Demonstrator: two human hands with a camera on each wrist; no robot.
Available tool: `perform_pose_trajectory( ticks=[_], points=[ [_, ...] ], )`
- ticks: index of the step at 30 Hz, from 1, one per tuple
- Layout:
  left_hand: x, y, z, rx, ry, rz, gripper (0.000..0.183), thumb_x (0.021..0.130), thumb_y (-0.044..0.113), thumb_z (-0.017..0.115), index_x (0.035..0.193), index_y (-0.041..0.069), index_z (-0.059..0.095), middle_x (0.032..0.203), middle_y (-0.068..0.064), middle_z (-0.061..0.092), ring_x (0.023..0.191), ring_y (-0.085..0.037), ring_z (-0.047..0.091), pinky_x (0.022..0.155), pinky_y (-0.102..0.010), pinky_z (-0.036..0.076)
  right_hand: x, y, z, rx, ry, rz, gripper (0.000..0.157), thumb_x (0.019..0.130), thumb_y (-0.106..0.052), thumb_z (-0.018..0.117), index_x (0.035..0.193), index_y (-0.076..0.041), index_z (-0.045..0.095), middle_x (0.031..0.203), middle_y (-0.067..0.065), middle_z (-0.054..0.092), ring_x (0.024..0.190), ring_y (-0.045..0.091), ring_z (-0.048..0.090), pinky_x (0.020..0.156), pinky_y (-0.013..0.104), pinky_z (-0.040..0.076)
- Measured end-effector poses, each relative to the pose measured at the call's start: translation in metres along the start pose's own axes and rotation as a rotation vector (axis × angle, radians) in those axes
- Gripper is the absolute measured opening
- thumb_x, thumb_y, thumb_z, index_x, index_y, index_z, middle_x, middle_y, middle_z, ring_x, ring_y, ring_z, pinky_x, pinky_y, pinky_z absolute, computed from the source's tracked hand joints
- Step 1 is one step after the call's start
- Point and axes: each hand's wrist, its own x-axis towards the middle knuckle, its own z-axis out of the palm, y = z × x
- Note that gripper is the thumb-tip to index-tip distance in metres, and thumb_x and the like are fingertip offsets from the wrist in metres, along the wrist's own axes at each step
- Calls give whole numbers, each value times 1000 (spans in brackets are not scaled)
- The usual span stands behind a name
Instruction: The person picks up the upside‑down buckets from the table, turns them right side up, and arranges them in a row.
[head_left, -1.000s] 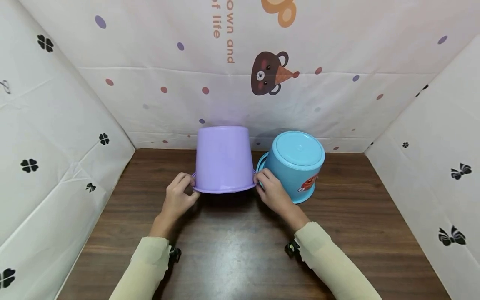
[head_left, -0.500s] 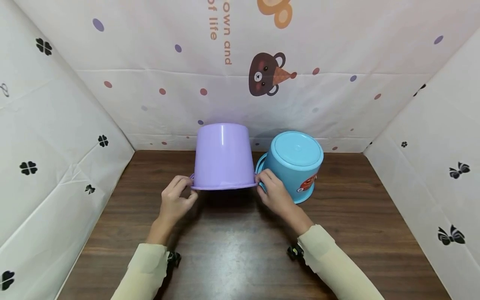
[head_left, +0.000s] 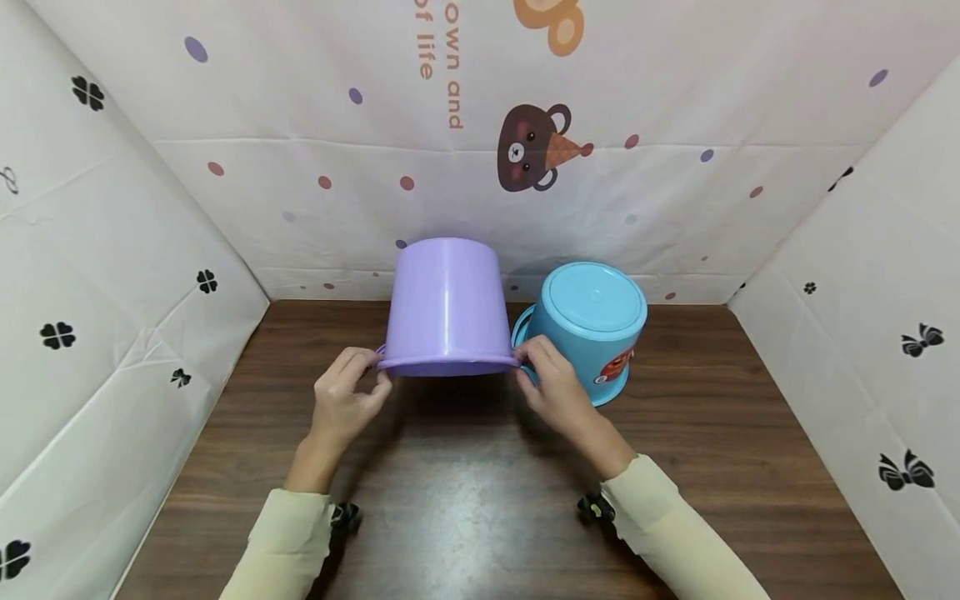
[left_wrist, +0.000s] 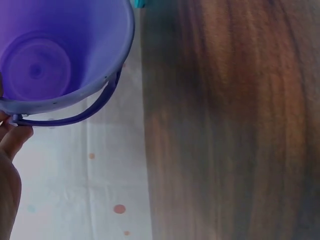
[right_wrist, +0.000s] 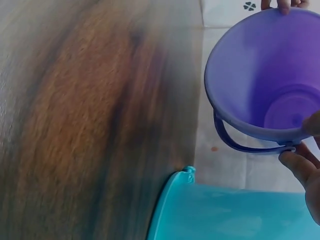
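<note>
A purple bucket [head_left: 447, 304] is tipped bottom-up over the table, its rim leaning toward me and lifted off the wood. My left hand [head_left: 345, 396] pinches the rim on one side, thumb and fingers at the handle joint. On the opposite side my right hand [head_left: 557, 387] pinches the rim in the same way. From the right wrist the hollow inside of the bucket shows, with its thin handle [right_wrist: 235, 143] hanging away from the rim. Just right of the right hand a light blue bucket [head_left: 596, 300] stands upside down, with a red sticker [head_left: 615, 367] on its side.
The dark wooden table [head_left: 450, 500] meets a white printed cloth wall [head_left: 330, 225] close behind both buckets. More white cloth walls rise at left and right. The blue bucket's handle [head_left: 520, 323] juts toward the purple bucket.
The purple bucket has risen a little and tilted further, its near rim moving up so the dark mouth shows beneath. Both hands moved with it; the blue bucket stays put.
</note>
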Motion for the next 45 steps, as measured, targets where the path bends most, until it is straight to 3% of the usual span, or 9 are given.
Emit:
perform_pose_trajectory(
  ticks=[9, 22, 30, 45],
  points=[
    [6, 7, -5, -6, 46, 9, 16, 76, -4, 62, 89, -5, 71, 83, -15, 69, 70, -27, 66, 67, -27, 55, 2, -13, -6, -31, 8, 19, 30, 85, 9, 76, 107, -2, 59, 104, 11, 60, 94, 21, 65, 78, 34, 61],
    [21, 17, -11, -42, 102, 18, 23, 74, -9, 70, 96, -5, 76, 83, -16, 73, 66, -26, 68, 61, -29, 58, 9, -21, -17, 13, 78, 31, 30, 86, 10, 75, 111, 1, 60, 105, 15, 60, 94, 25, 68, 75, 36, 64],
    [29, 21, -13, -64, 117, 11, 30, 73, -13, 75, 102, -7, 76, 84, -18, 73, 65, -27, 67, 62, -23, 58, 16, -28, -22, -12, 108, 78, 32, 88, 8, 75, 117, 0, 62, 108, 16, 62, 96, 26, 68, 75, 35, 64],
    [42, 26, -14, -45, 136, 0, 33, 74, -13, 80, 106, -4, 77, 87, -18, 76, 67, -27, 66, 60, -27, 53, 25, -39, -28, -16, 169, 144, 44, 91, 5, 73, 133, -4, 67, 114, 16, 63, 105, 26, 70, 80, 32, 63]
  ],
)
